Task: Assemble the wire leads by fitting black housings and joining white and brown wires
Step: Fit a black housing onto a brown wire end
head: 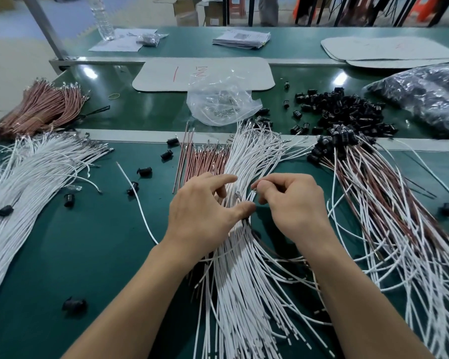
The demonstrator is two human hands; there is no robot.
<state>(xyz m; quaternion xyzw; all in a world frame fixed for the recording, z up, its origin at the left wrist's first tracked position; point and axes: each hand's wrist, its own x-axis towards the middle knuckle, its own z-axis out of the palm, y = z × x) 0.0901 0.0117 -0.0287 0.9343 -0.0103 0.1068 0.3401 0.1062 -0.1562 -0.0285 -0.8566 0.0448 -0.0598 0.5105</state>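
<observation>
Thumb and forefinger of the right hand pinch the metal-tipped end of one white wire, while the left hand spreads thumb and forefinger over the bundle of white wires, its other fingers bent down among the strands; whether they grip one I cannot tell. Brown wires lie just beside that bundle, the black housings well apart at the far right. Pulling the pinched strand free could, I judge, drag neighbours along or snag its terminal in the tangle.
</observation>
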